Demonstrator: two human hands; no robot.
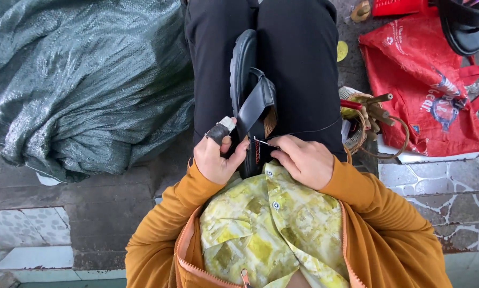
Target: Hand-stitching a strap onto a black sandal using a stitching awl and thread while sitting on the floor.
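Grip: both hands closed on a black sandal held on edge between the thighs.

Left hand, forefinger taped, clamps the black sandal at its near end; right hand pinches a needle at the strap, just beside the left thumb, dark thread running off to the right. Sandal's long axis runs straight away from the body, far end pointing outward. Beyond: tool basket, red bag, grey-green sack.

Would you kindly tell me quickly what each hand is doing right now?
Left hand: closed on the black sandal, with a taped finger.
Right hand: fingers pinched at the sandal's strap, apparently on a needle with thread.
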